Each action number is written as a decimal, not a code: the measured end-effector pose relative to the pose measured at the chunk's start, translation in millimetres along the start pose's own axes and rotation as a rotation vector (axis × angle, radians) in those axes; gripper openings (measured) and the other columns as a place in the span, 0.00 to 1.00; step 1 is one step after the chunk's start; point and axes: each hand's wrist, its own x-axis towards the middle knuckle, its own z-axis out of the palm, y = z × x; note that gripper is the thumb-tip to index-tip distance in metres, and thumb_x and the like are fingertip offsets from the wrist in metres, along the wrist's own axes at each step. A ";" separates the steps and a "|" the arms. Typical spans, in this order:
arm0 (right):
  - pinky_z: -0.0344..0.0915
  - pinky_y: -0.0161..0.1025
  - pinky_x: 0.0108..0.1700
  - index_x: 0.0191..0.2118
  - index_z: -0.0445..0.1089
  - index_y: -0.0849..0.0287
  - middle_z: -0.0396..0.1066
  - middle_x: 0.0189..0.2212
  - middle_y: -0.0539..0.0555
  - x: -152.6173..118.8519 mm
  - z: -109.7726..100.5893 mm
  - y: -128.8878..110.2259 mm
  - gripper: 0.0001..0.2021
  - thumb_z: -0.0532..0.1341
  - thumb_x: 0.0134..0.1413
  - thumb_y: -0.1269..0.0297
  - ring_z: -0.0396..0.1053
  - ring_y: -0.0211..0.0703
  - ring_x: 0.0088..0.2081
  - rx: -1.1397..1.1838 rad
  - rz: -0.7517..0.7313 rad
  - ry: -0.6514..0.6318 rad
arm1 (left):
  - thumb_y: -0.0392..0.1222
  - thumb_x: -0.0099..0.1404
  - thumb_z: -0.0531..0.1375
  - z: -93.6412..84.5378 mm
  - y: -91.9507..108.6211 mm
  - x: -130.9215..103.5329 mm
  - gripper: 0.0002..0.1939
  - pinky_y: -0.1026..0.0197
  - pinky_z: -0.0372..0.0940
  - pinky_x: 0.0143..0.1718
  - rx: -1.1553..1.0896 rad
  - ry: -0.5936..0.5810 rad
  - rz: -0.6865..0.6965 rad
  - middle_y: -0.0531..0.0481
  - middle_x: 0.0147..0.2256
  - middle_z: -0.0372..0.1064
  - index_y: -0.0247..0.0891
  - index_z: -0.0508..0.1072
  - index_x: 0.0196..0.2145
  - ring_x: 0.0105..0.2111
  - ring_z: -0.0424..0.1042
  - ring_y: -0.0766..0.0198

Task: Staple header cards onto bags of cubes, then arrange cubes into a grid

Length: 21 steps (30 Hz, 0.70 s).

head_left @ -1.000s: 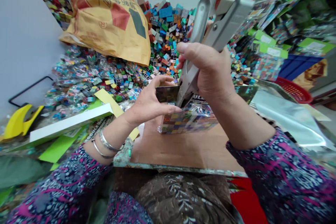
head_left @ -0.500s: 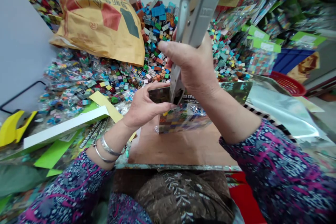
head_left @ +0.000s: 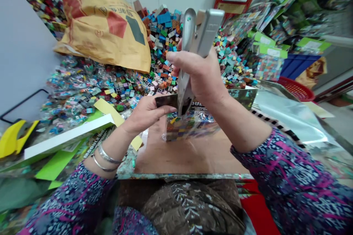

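Observation:
My right hand [head_left: 202, 73] is wrapped round a silver stapler [head_left: 211, 29], held upright with its jaws pointing down. The stapler's jaws meet the top edge of a dark printed header card [head_left: 242, 97]. My left hand [head_left: 146, 112] pinches the left end of that card between thumb and fingers. Below the card hangs a clear bag [head_left: 190, 128] with a colourful blocky print and small packets inside. The bag stands over a brown board [head_left: 187, 158]. Whether the jaws are fully pressed together I cannot tell.
Loose toy bricks [head_left: 162, 44] are heaped along the wall beside a yellow sack [head_left: 104, 29]. On the left lie a white strip [head_left: 68, 136], green cards and a yellow tool [head_left: 16, 139]. A red basket [head_left: 296, 87] and blue bin [head_left: 300, 67] stand at the right.
The view has tilted up a little, so the scene sits slightly lower. My left thumb has drawn slightly left from the stapler's jaws; both hands keep their grips.

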 end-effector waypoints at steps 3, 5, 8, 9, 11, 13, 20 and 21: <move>0.62 0.39 0.28 0.29 0.63 0.51 0.63 0.24 0.46 -4.5 -5.7 1.4 0.13 0.67 0.40 0.55 0.63 0.39 0.26 0.196 -0.024 0.006 | 0.45 0.59 0.65 -4.9 0.7 0.1 0.11 0.57 0.67 0.49 0.103 -0.005 -0.004 0.50 0.40 0.79 0.38 0.81 0.37 0.42 0.76 0.58; 0.61 0.38 0.25 0.27 0.64 0.53 0.62 0.23 0.46 -7.0 -11.4 2.6 0.12 0.67 0.42 0.55 0.62 0.38 0.24 0.285 0.033 -0.016 | 0.45 0.59 0.65 -5.2 1.2 1.3 0.12 0.57 0.67 0.49 0.117 0.000 -0.011 0.51 0.42 0.79 0.39 0.81 0.40 0.43 0.75 0.58; 0.62 0.38 0.26 0.27 0.67 0.54 0.62 0.24 0.47 -7.4 -23.5 0.9 0.11 0.67 0.43 0.56 0.62 0.37 0.24 0.357 0.028 0.039 | 0.47 0.59 0.65 -4.3 0.6 3.5 0.13 0.57 0.68 0.49 0.134 -0.002 -0.038 0.50 0.40 0.80 0.38 0.81 0.38 0.42 0.76 0.58; 0.63 0.39 0.26 0.27 0.67 0.53 0.62 0.24 0.47 -6.1 -28.6 -1.2 0.10 0.67 0.43 0.56 0.62 0.38 0.24 0.359 0.011 0.071 | 0.47 0.58 0.65 -4.2 0.0 3.9 0.12 0.57 0.68 0.48 0.148 0.004 -0.051 0.50 0.38 0.80 0.38 0.81 0.37 0.41 0.76 0.58; 0.62 0.40 0.25 0.26 0.66 0.50 0.62 0.24 0.48 -1.7 -39.9 -7.6 0.09 0.66 0.42 0.55 0.60 0.40 0.24 0.311 -0.027 0.118 | 0.48 0.57 0.66 -4.5 -1.4 4.4 0.12 0.56 0.69 0.45 0.186 0.036 -0.078 0.50 0.35 0.79 0.37 0.81 0.35 0.38 0.76 0.58; 0.59 0.42 0.23 0.25 0.66 0.48 0.62 0.24 0.49 3.1 -51.5 -15.0 0.08 0.65 0.41 0.55 0.60 0.42 0.24 0.205 -0.027 0.117 | 0.48 0.56 0.66 -5.1 -2.5 4.5 0.13 0.56 0.69 0.44 0.217 0.065 -0.097 0.50 0.34 0.79 0.37 0.81 0.35 0.36 0.76 0.59; 0.58 0.44 0.25 0.23 0.66 0.48 0.62 0.24 0.49 1.9 -73.4 -16.7 0.08 0.66 0.38 0.56 0.60 0.44 0.24 0.100 0.025 0.084 | 0.47 0.53 0.67 -5.5 0.2 6.8 0.12 0.59 0.68 0.39 0.210 0.085 -0.131 0.50 0.31 0.78 0.37 0.82 0.33 0.32 0.74 0.61; 0.58 0.44 0.26 0.23 0.66 0.48 0.62 0.24 0.49 0.9 -73.7 -14.6 0.08 0.66 0.38 0.55 0.60 0.44 0.24 0.097 0.030 0.100 | 0.47 0.53 0.67 -5.6 1.5 7.4 0.12 0.59 0.67 0.38 0.216 0.085 -0.134 0.50 0.30 0.78 0.37 0.81 0.32 0.32 0.73 0.62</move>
